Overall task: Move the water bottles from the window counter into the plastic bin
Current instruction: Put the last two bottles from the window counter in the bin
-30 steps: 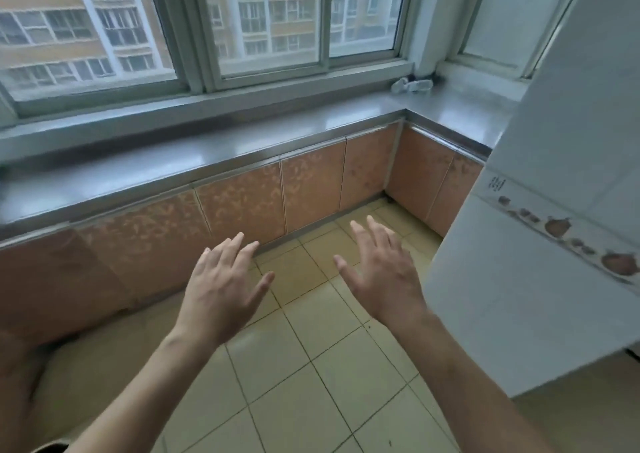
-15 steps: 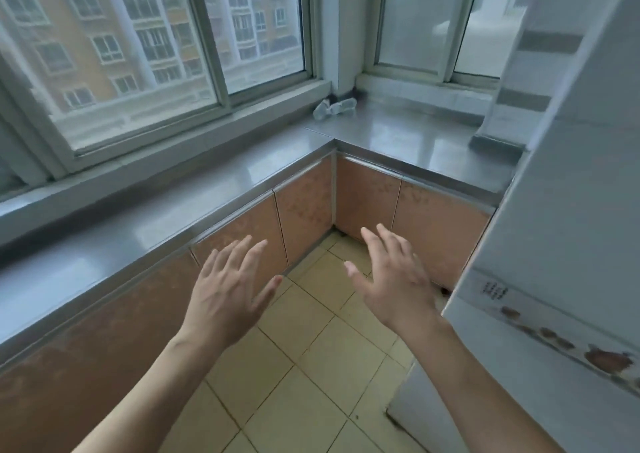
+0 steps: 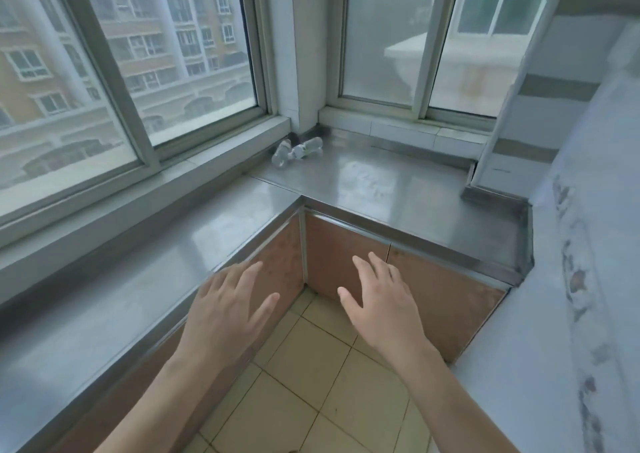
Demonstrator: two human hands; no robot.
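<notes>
Two clear water bottles (image 3: 298,151) lie on their sides in the far corner of the steel window counter (image 3: 374,189), against the window sill. My left hand (image 3: 228,310) hovers with fingers spread over the counter's front edge. My right hand (image 3: 381,300) is held out beside it, palm down and empty, in front of the cabinet doors. Both hands are well short of the bottles. No plastic bin is in view.
The L-shaped counter runs along two windows (image 3: 131,71). Brown cabinet doors (image 3: 343,262) sit under it. A white tiled wall (image 3: 568,279) stands close on my right. Beige floor tiles (image 3: 311,366) lie below my arms.
The view has moved closer to the corner and turned right, so the bottles look larger and nearer. Both hands have stayed open and raised in front of me.
</notes>
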